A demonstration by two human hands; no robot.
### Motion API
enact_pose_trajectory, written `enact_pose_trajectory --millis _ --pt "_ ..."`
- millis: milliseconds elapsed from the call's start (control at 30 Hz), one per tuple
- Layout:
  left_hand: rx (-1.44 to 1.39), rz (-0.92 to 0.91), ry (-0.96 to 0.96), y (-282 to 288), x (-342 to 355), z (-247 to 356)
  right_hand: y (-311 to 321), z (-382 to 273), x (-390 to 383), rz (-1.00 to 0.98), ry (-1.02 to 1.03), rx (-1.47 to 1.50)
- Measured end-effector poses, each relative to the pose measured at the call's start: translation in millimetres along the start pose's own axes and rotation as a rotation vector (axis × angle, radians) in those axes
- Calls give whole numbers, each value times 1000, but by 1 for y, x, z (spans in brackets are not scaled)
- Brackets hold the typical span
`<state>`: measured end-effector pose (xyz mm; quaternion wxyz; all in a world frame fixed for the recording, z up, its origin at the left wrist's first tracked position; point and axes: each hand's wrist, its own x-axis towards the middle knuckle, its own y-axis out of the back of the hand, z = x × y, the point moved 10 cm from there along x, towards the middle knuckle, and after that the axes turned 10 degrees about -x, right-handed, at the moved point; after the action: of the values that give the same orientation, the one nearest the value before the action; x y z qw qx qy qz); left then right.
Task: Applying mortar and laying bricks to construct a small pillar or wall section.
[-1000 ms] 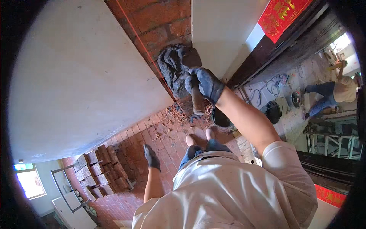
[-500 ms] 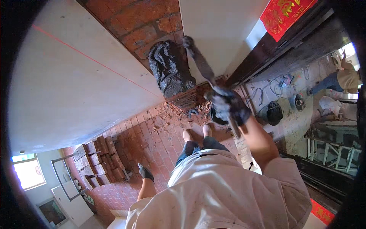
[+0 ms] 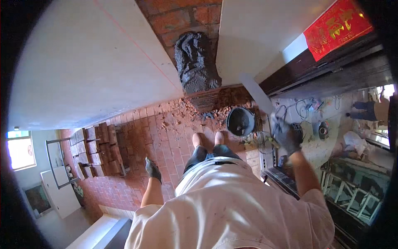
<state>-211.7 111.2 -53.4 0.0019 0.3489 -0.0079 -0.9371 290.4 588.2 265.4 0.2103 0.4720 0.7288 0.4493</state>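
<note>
My right hand, in a dark glove, is closed round the handle of a long-bladed trowel. The blade points up and left, its pale flat side showing, just above a black bucket. To its left, a thick mound of wet dark mortar covers the top of a low brick stub between two white wall faces. Down at my left side hangs my left hand, also gloved, with its fingers loosely extended and nothing visible in them.
Rubble lies along the stub's foot on the red brick floor. A brick stack stands at left. A red line crosses the left wall. Right are a dark door frame, another bucket and a person.
My right hand has swung the trowel right and away from the mortar mound, and the blade now shows a pale side instead of a dark one. The black bucket has come into fuller view.
</note>
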Motion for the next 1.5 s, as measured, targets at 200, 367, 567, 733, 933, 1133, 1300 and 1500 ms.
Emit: enact_pose_trajectory --millis 200,367,567,733,933,1133,1300,1500 --pt "-70 -135 111 -40 -22 7 30 -131 145 -304 748 -540" --pt "-52 68 34 47 -19 -16 13 -158 223 -462 762 -787" --pt "-55 -387 -74 152 -15 -84 6 -168 293 -310 839 -882" --pt "397 -491 -1026 155 -74 -39 20 -181 287 -133 791 -822" --pt "287 -322 -588 122 7 -39 -7 -118 196 -681 -260 329" --pt "-93 -96 133 6 25 -18 -44 -167 186 -589 -71 137" --pt "-102 -79 58 -63 25 54 3 -203 209 -283 424 -706" --pt "-42 -130 70 -45 41 40 28 -233 234 -184 670 -1037"
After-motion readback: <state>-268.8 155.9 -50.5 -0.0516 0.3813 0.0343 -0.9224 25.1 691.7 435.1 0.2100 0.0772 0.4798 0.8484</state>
